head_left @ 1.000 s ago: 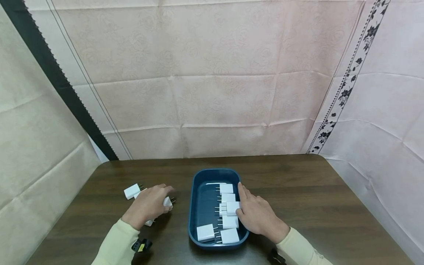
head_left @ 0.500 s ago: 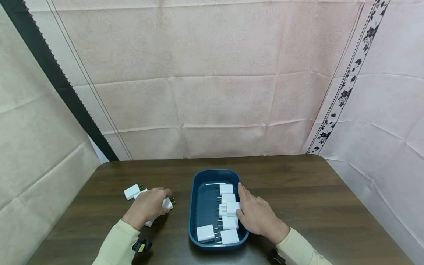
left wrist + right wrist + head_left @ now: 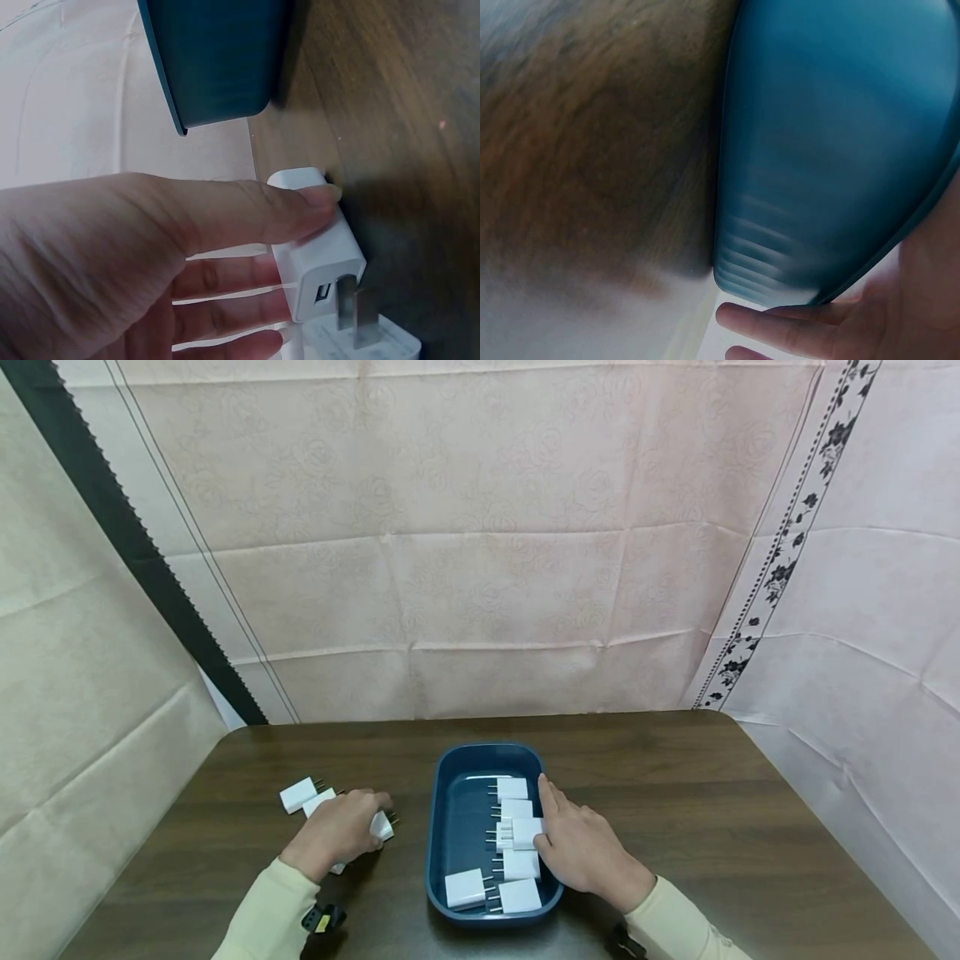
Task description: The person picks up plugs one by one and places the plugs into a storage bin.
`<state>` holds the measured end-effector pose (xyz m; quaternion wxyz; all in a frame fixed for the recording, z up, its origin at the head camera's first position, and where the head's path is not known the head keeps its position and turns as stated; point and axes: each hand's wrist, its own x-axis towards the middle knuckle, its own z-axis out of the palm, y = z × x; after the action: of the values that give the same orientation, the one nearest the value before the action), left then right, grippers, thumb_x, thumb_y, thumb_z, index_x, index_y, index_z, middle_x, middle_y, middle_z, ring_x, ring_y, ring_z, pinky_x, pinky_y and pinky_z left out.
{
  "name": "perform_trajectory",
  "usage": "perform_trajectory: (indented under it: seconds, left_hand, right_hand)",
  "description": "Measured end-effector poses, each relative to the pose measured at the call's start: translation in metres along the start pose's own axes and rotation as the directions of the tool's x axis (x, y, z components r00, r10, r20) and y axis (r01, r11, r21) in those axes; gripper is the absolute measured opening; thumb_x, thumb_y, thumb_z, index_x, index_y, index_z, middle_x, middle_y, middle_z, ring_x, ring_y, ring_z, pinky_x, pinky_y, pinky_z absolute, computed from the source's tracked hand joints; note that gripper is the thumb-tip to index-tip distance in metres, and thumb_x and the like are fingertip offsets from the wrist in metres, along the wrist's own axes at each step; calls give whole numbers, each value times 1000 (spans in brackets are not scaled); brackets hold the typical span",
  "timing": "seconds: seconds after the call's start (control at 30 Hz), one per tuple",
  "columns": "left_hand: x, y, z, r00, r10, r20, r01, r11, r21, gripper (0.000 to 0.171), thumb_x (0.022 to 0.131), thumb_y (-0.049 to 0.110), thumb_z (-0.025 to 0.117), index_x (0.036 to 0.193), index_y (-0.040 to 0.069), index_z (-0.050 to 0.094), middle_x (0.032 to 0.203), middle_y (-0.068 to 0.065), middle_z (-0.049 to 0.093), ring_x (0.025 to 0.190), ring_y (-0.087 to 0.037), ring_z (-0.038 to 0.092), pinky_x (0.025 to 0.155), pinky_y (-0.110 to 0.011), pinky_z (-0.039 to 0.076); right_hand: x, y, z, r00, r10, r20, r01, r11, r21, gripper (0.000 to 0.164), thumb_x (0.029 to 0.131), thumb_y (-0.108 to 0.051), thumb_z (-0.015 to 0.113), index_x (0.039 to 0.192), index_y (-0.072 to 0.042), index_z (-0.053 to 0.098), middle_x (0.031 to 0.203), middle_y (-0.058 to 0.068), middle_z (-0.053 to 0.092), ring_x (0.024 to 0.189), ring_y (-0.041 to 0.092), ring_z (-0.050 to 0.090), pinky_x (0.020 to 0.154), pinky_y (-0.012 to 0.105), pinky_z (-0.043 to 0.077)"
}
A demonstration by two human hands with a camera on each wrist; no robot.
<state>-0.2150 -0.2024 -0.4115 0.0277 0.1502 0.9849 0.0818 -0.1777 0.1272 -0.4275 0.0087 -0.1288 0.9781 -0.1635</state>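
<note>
My left hand (image 3: 343, 828) is low over the table, left of a blue tray (image 3: 437, 827). It pinches a white USB wall charger (image 3: 322, 262), the thumb lying across its top and fingers behind. Another charger (image 3: 366, 337), prongs up, lies against it in the left wrist view. Two more chargers, one white charger (image 3: 298, 795) and a second (image 3: 318, 802), lie beyond the hand; part of another charger (image 3: 338, 868) peeks out below it. My right hand (image 3: 585, 847) rests on the tray's right rim with the index finger straight, the thumb beside a charger (image 3: 527, 832).
Inside the tray several chargers (image 3: 517, 863) form a column along the right side, prongs pointing left. A separate charger (image 3: 465, 888) sits at the near left corner. The brown table (image 3: 675, 793) backs onto a pale cloth (image 3: 510, 610).
The left hand shifts very slightly toward me and to the right, and the charger at its fingertips moves with it. The right hand and tray stay put.
</note>
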Motion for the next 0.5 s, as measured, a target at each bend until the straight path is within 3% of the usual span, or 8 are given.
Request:
perform_trajectory:
  seconds: [0.5]
  left_hand:
    - [1, 1, 2, 1000, 8, 2, -8, 1000, -28, 38, 74, 9, 88, 108, 9, 74, 105, -12, 74, 79, -22, 66, 75, -49, 59]
  right_hand:
    - [0, 0, 0, 1000, -1, 5, 1, 1000, 2, 74, 100, -31, 56, 159, 1, 24, 161, 19, 38, 144, 36, 47, 111, 59, 42]
